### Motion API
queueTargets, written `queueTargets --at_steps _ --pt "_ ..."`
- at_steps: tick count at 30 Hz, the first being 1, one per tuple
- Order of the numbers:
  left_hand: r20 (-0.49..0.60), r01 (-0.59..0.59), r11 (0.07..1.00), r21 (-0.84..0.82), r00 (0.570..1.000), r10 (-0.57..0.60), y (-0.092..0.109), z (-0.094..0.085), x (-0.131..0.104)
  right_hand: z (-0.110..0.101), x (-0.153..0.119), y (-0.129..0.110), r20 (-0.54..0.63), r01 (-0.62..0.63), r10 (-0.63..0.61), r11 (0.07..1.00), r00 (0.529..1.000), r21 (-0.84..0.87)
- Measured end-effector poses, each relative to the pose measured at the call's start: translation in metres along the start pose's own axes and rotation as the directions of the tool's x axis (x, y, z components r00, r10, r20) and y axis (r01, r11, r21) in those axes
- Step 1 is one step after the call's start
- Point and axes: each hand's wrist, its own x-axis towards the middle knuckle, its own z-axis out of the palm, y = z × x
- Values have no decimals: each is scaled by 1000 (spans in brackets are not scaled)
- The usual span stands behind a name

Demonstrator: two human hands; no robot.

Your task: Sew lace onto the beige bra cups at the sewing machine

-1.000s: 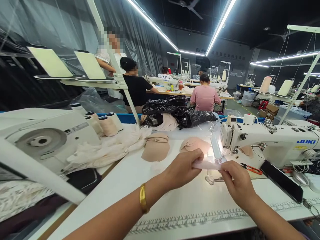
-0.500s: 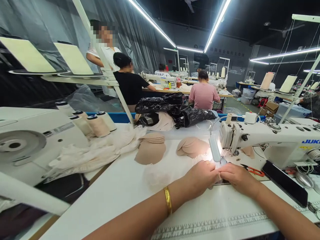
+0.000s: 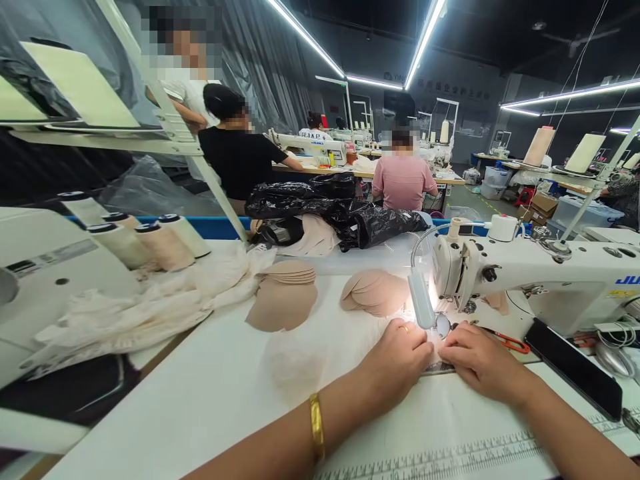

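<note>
My left hand [image 3: 400, 357] is closed, fingers bent, on thin pale fabric [image 3: 381, 328] beside the sewing machine's needle area. My right hand [image 3: 483, 363] is closed too, its fingertips pinching the same fabric just right of the left hand's. Most of the cloth is hidden by my hands and washed out by the lamp [image 3: 423, 300]. The white sewing machine [image 3: 500, 267] stands directly behind my hands. Red-handled thread snips [image 3: 513, 343] lie past my right hand. Beyond my left hand are two fanned stacks of beige cup-shaped pieces, a left stack [image 3: 284, 303] and a right stack [image 3: 373, 293].
A black phone [image 3: 575, 367] lies right of my right hand. Sheer fabric [image 3: 293, 363] rests on the white table. Thread cones [image 3: 167, 243] and crumpled cream fabric [image 3: 200, 287] sit at left. Black plastic bags [image 3: 320, 207] lie behind the table; co-workers sit beyond.
My hands have moved slightly apart, opening a small gap between the fingertips. The view has shifted a little, so the stacks and thread cones appear farther left.
</note>
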Motion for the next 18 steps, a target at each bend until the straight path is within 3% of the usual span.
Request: queueTargets --at_steps 18 --pt "2 38 994 -102 999 -38 4 7 7 2 -5 4 43 -80 78 996 996 34"
